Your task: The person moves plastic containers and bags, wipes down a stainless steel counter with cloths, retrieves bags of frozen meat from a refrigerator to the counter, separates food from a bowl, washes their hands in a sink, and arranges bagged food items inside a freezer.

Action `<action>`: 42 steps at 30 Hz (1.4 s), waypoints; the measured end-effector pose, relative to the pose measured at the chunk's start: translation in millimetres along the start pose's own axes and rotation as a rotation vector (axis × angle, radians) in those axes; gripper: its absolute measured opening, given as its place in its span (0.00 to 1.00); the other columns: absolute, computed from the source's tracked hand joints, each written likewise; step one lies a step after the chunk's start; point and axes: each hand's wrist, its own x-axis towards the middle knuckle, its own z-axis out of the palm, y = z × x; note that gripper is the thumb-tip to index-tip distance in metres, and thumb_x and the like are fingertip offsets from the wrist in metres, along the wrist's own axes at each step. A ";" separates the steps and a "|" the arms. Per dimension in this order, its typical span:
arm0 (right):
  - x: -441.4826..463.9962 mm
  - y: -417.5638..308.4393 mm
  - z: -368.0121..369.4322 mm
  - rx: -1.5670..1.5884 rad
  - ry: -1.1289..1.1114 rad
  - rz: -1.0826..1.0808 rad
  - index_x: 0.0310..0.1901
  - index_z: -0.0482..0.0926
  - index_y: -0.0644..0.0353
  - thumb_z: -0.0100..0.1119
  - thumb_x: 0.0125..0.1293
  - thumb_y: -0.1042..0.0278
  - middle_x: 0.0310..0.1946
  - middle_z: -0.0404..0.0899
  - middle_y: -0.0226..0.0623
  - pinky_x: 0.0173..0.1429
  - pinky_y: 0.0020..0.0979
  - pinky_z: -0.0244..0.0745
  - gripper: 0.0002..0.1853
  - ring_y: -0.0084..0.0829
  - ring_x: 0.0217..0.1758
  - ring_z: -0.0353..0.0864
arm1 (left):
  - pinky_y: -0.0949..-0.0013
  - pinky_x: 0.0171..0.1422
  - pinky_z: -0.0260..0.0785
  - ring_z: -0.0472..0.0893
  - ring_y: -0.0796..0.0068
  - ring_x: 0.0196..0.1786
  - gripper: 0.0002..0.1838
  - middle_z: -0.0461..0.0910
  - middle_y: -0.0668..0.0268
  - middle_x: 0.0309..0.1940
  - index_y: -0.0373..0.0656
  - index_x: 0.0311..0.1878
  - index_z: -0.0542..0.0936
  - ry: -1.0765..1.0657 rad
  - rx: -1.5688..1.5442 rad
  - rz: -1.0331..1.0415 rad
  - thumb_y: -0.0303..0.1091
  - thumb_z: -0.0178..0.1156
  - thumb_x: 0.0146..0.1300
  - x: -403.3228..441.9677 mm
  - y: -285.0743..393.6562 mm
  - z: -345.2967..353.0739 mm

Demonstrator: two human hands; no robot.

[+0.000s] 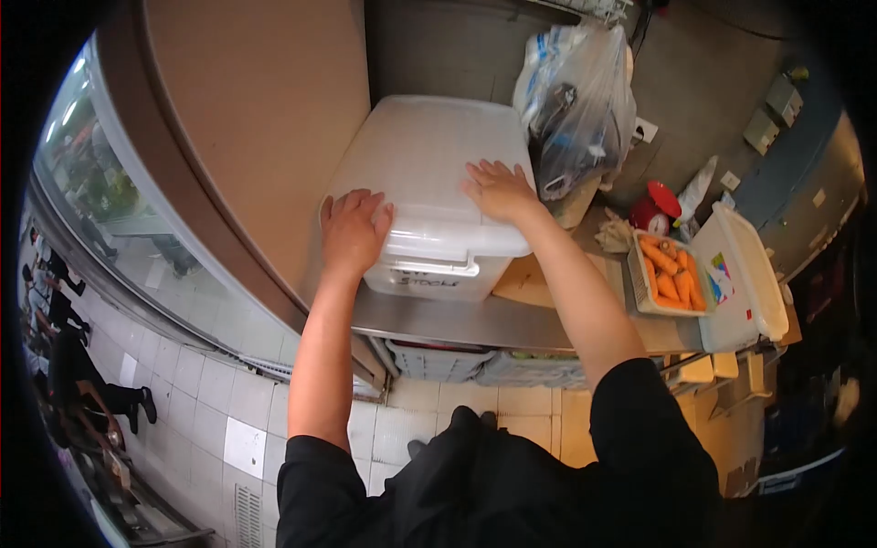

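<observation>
Worktop [539, 318]: steel-fronted, carrying a white lidded storage bin [480, 281] beside the upright panel, directly ahead of my viewpoint. I judge the bin's long axis to run away from the body, its marked end facing me. The lid [429, 151] appears seated. Both hands touch it, so neither has a gap to cross. Left hand [353, 233]: at the near left corner, the closer to the front rim, open, thumb apart. Right hand [501, 192]: farther in, toward the right edge, open flat, fingers spread. Neither hand grips anything.
</observation>
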 end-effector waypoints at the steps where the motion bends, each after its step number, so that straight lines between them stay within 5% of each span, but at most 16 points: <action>1: -0.9 -0.9 2.2 -0.009 0.022 -0.005 0.75 0.57 0.48 0.31 0.73 0.37 0.76 0.53 0.39 0.79 0.55 0.40 0.35 0.44 0.79 0.49 | 0.46 0.73 0.54 0.74 0.61 0.60 0.17 0.80 0.64 0.51 0.46 0.47 0.84 0.043 -0.015 0.012 0.47 0.56 0.66 -1.3 -0.1 -1.5; 6: 3.0 4.3 2.5 0.055 0.084 -0.024 0.73 0.61 0.52 0.34 0.72 0.38 0.76 0.55 0.40 0.79 0.55 0.40 0.35 0.42 0.79 0.50 | 0.48 0.71 0.57 0.75 0.61 0.59 0.16 0.81 0.62 0.51 0.45 0.46 0.84 0.097 -0.018 0.073 0.46 0.56 0.66 1.3 -8.3 10.6; 9: -12.0 12.3 1.0 0.484 0.370 -0.109 0.55 0.79 0.59 0.55 0.66 0.52 0.57 0.78 0.46 0.65 0.44 0.68 0.22 0.46 0.61 0.75 | 0.50 0.67 0.62 0.77 0.60 0.58 0.16 0.82 0.58 0.50 0.44 0.46 0.84 0.044 0.066 0.142 0.44 0.55 0.68 1.1 -17.9 13.0; 11: -35.0 18.4 10.1 0.688 0.931 -0.181 0.48 0.81 0.61 0.60 0.61 0.63 0.47 0.81 0.46 0.56 0.40 0.75 0.16 0.48 0.51 0.80 | 0.50 0.65 0.64 0.77 0.57 0.57 0.16 0.82 0.56 0.50 0.44 0.47 0.84 0.019 0.061 0.183 0.43 0.53 0.69 0.4 -24.6 11.4; 15: -181.1 71.0 -11.4 0.608 0.927 -0.040 0.49 0.81 0.61 0.60 0.64 0.71 0.47 0.81 0.41 0.56 0.33 0.74 0.12 0.34 0.51 0.80 | 0.50 0.64 0.66 0.76 0.50 0.57 0.16 0.79 0.53 0.55 0.44 0.51 0.83 -0.014 0.077 0.147 0.41 0.51 0.71 -0.7 -22.1 11.9; 18: -270.8 216.2 24.1 0.649 1.066 0.237 0.45 0.82 0.60 0.61 0.60 0.70 0.47 0.82 0.44 0.56 0.38 0.75 0.11 0.42 0.49 0.82 | 0.52 0.64 0.66 0.76 0.50 0.57 0.17 0.79 0.52 0.56 0.43 0.52 0.82 -0.025 0.093 0.173 0.42 0.50 0.72 1.7 -36.4 22.7; 21: -405.7 336.4 -17.7 0.260 1.172 0.790 0.54 0.78 0.62 0.61 0.63 0.67 0.47 0.81 0.48 0.60 0.39 0.72 0.18 0.41 0.57 0.77 | 0.55 0.65 0.65 0.76 0.53 0.60 0.15 0.78 0.52 0.56 0.41 0.53 0.81 -0.171 -0.082 0.066 0.38 0.52 0.72 11.9 -53.8 28.2; 22: -448.4 429.9 -2.8 0.146 1.248 0.908 0.57 0.76 0.63 0.62 0.62 0.66 0.46 0.81 0.49 0.56 0.38 0.74 0.22 0.41 0.52 0.80 | 0.56 0.66 0.64 0.75 0.54 0.60 0.15 0.78 0.52 0.56 0.41 0.55 0.80 -0.263 -0.223 -0.025 0.38 0.53 0.72 15.6 -62.7 32.7; 24: -540.2 555.1 -1.2 0.340 1.522 1.127 0.56 0.74 0.68 0.67 0.58 0.58 0.39 0.82 0.49 0.47 0.39 0.78 0.29 0.40 0.41 0.84 | 0.59 0.68 0.63 0.75 0.57 0.61 0.18 0.78 0.55 0.57 0.38 0.59 0.77 -0.001 -0.167 -0.063 0.37 0.55 0.71 11.2 -53.4 38.2; 26: -594.1 597.1 -36.7 0.890 1.446 1.466 0.58 0.73 0.61 0.66 0.62 0.51 0.47 0.79 0.44 0.46 0.39 0.80 0.29 0.38 0.47 0.82 | 0.61 0.69 0.62 0.75 0.58 0.62 0.19 0.78 0.56 0.58 0.38 0.60 0.76 0.084 -0.156 -0.100 0.38 0.56 0.71 16.1 37.1 6.8; 27: -605.9 613.6 -39.8 0.884 1.447 1.484 0.58 0.73 0.61 0.66 0.62 0.51 0.47 0.79 0.44 0.46 0.39 0.80 0.29 0.38 0.47 0.82 | 0.62 0.69 0.61 0.75 0.60 0.63 0.20 0.77 0.56 0.59 0.37 0.61 0.74 0.182 -0.146 -0.148 0.39 0.56 0.71 12.7 90.1 -0.7; 29: -617.0 643.4 -42.2 1.445 1.478 1.238 0.56 0.74 0.60 0.67 0.61 0.45 0.43 0.80 0.41 0.43 0.39 0.80 0.31 0.37 0.44 0.81 | 0.62 0.70 0.61 0.74 0.61 0.63 0.20 0.77 0.56 0.60 0.37 0.61 0.75 0.129 -0.366 -0.134 0.38 0.56 0.71 1.4 174.4 17.9; 33: -608.8 691.5 -43.7 1.421 1.447 1.407 0.45 0.77 0.56 0.72 0.57 0.48 0.31 0.80 0.36 0.32 0.35 0.78 0.24 0.32 0.29 0.79 | 0.67 0.64 0.66 0.75 0.69 0.59 0.17 0.78 0.59 0.57 0.36 0.60 0.75 -0.130 -0.745 0.181 0.30 0.55 0.70 -29.9 358.4 66.8; 36: -614.7 708.0 -31.7 1.357 1.561 1.175 0.38 0.79 0.55 0.71 0.55 0.62 0.24 0.77 0.34 0.19 0.30 0.60 0.13 0.28 0.17 0.70 | 0.66 0.63 0.67 0.76 0.67 0.58 0.13 0.79 0.59 0.54 0.38 0.53 0.78 -0.364 -0.904 0.236 0.27 0.57 0.67 -45.0 463.1 111.0; 40: -703.7 712.4 -23.4 1.423 1.644 1.083 0.46 0.78 0.66 0.69 0.56 0.64 0.36 0.82 0.44 0.36 0.37 0.80 0.20 0.39 0.34 0.83 | 0.68 0.56 0.70 0.79 0.68 0.51 0.11 0.81 0.60 0.49 0.39 0.50 0.80 -0.594 -1.062 0.280 0.28 0.59 0.65 -66.0 547.5 153.5; 42: -756.1 697.8 -15.5 1.323 1.605 1.113 0.53 0.75 0.71 0.69 0.58 0.63 0.46 0.82 0.51 0.50 0.43 0.81 0.26 0.44 0.46 0.84 | 0.69 0.53 0.71 0.80 0.69 0.46 0.11 0.82 0.59 0.45 0.38 0.49 0.80 -0.690 -1.090 0.286 0.30 0.60 0.66 -76.2 582.2 165.6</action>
